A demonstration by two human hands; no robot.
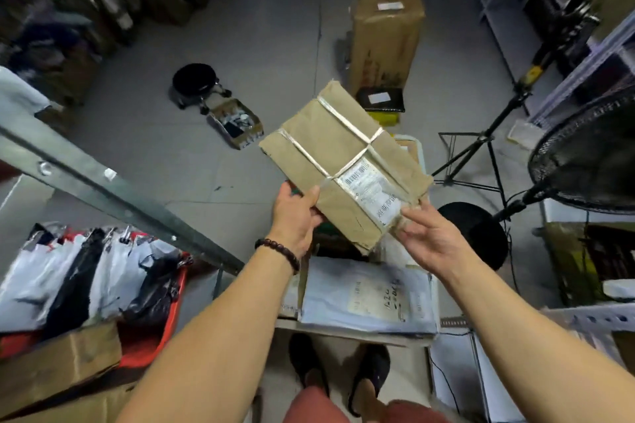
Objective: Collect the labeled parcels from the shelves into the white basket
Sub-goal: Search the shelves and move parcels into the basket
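- The grey tiled floor (247,45) runs from near to far, with dark, blurred stacks of goods along its far left.
- A metal shelf rail (103,182) crosses the left side on a slant.
- Under it at near left, a red bin (171,312) holds white and black poly mailers standing on edge.
- A black fan (591,161) fills the right edge.
- A tall cardboard carton (386,41) stands far of centre.
- The white basket (420,153) sits on the floor in the middle, below the hands, with grey mailers lying in it.
- The brown paper parcel (330,148), tied with crossed white strapping and bearing a printed label (372,191), is held tilted in the air above the basket.
- The left hand (295,216) grasps the parcel's near left corner, thumb on top.
- The right hand (426,237) pinches its near right corner by the label.
- A black round stool (194,77) stands far left of the parcel.
- A dark bead bracelet (278,249) circles the left wrist.
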